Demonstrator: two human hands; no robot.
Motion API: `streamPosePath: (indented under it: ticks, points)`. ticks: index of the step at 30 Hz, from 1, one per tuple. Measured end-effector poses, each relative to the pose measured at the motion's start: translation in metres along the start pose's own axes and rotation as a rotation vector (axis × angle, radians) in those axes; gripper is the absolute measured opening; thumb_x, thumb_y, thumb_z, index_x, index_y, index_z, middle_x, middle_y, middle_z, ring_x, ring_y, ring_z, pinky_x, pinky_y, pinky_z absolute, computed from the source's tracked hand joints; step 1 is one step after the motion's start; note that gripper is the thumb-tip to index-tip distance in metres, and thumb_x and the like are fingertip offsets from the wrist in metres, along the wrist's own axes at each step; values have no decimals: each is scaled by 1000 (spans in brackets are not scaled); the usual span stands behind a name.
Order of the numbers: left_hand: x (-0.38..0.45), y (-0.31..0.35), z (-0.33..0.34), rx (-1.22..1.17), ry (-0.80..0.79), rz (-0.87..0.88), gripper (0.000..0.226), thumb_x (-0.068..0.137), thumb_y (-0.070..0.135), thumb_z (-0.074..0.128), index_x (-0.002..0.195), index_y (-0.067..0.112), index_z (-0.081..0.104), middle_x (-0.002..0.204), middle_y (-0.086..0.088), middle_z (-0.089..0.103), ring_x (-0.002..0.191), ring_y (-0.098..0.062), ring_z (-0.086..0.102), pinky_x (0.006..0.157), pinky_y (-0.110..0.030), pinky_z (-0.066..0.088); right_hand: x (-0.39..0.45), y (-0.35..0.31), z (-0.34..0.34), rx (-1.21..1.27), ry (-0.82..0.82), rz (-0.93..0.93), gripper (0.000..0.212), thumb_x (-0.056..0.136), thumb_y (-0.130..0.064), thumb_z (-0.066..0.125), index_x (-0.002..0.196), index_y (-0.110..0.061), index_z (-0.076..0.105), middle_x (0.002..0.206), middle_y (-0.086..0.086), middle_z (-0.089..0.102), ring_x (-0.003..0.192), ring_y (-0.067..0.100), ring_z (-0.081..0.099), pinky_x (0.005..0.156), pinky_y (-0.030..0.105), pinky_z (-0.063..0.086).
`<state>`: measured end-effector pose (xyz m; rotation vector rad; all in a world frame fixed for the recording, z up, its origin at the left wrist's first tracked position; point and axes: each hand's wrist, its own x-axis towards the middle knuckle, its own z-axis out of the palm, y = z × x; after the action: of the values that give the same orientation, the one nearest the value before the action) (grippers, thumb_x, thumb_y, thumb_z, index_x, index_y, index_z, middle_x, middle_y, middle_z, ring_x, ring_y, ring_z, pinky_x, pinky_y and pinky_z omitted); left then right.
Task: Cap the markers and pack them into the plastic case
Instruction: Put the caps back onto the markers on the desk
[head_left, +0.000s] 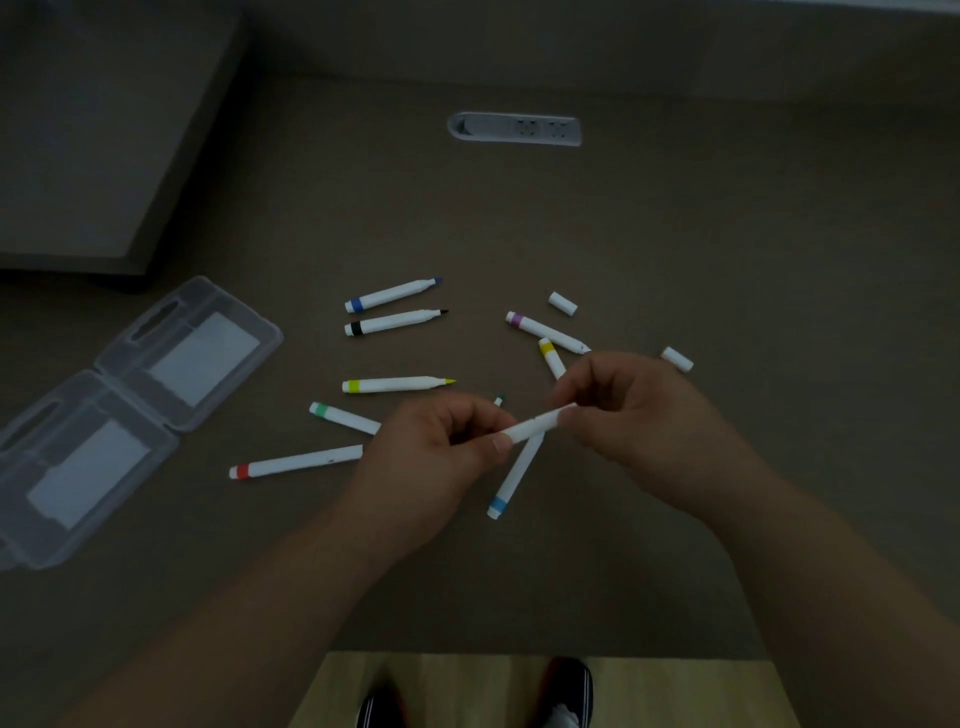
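- Above the desk (675, 234), near its front edge, both hands hold one white marker (532, 425) between them.
- The left hand (436, 457) has its fingers curled round the marker's body, I think to keep it steady.
- The right hand (634, 410) pinches the other end with the fingertips; it seems to be pressing a cap on, but the joint is hidden, so I cannot tell if the cap is fully seated.
- Under the hands lies a light blue marker (511, 478), partly covered.
- Other markers lie scattered on the desk: blue (392, 294), black (395, 321), lime (397, 385), green (343, 417), red (296, 462), purple (545, 331) and yellow (551, 357). Blue, black and lime show bare tips, so they are not yet capped.
- Two loose caps (563, 303) wait to the right, within easy reach of the capping hand.
- The case (124, 415) lies open at the left, with no marker inside; packing is not yet begun.
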<state>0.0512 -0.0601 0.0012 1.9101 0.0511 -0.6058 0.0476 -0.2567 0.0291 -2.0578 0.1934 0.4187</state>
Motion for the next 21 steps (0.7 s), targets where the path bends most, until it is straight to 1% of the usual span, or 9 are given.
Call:
streamPosePath:
  ticks: [3, 5, 7, 9, 13, 15, 17, 19, 21]
  points:
    - [0, -2, -1, -1, 2, -10, 19, 88, 19, 67, 84, 37, 72, 88, 13, 72, 86, -1, 66, 82, -32, 55, 0, 3, 1, 65, -22, 14, 13, 86, -15, 71, 81, -27, 73, 74, -3, 69, 63, 4, 60, 64, 32, 52]
    - [-1, -3, -1, -6, 0, -6, 18, 89, 17, 66, 86, 34, 72, 87, 13, 72, 85, 0, 66, 80, -29, 53, -1, 4, 3, 102, -34, 17, 15, 86, -13, 72, 80, -26, 74, 70, 0, 69, 62, 10, 60, 66, 35, 53]
    - [-4, -4, -2, 23, -4, -5, 16, 90, 17, 65, 89, 32, 72, 87, 11, 71, 85, -1, 65, 79, -26, 51, -1, 4, 8, 93, -42, 26, 15, 87, -13, 71, 80, -26, 73, 69, -1, 68, 62, 11, 60, 65, 32, 54]
    - [-9, -7, -6, 90, -18, -1, 15, 91, 20, 64, 91, 34, 70, 87, 10, 69, 85, -3, 64, 77, -24, 50, -1, 6, 15, 40, -69, 47, 15, 88, -15, 70, 83, -29, 72, 75, -3, 69, 68, 9, 62, 68, 30, 56]
    - [-20, -14, -16, 278, -51, -19, 10, 94, 29, 58, 94, 38, 62, 91, 10, 63, 84, -4, 60, 68, -18, 45, -3, 13, 24, -23, -123, 76, 19, 90, -21, 68, 99, -36, 66, 92, -7, 66, 86, 8, 66, 79, 29, 57]
    - [-28, -21, -26, 378, -24, 15, 10, 93, 30, 59, 95, 39, 59, 95, 14, 58, 87, 0, 55, 69, -15, 41, -2, 19, 18, -85, -72, 100, 17, 91, -23, 66, 101, -37, 67, 96, -12, 66, 91, 5, 63, 78, 22, 51]
    - [-33, -29, -37, 538, -25, 96, 12, 93, 30, 59, 93, 42, 55, 98, 19, 52, 92, 2, 50, 74, -14, 40, 0, 28, 9, -97, 38, 141, 14, 93, -22, 64, 97, -35, 69, 99, -15, 66, 90, 1, 61, 71, 16, 44]
    - [-37, -37, -47, 698, -64, 137, 15, 92, 31, 59, 93, 44, 51, 97, 23, 47, 94, 1, 46, 83, -15, 38, 2, 39, 3, -80, 142, 180, 14, 92, -20, 65, 96, -32, 71, 98, -11, 68, 86, 3, 61, 67, 17, 42]
    - [-39, -48, -55, 813, -75, 144, 20, 89, 28, 66, 93, 44, 54, 94, 24, 48, 94, 0, 47, 87, -24, 42, 2, 46, 3, -101, 204, 191, 14, 92, -21, 65, 97, -31, 72, 95, -10, 68, 83, 4, 63, 64, 19, 42]
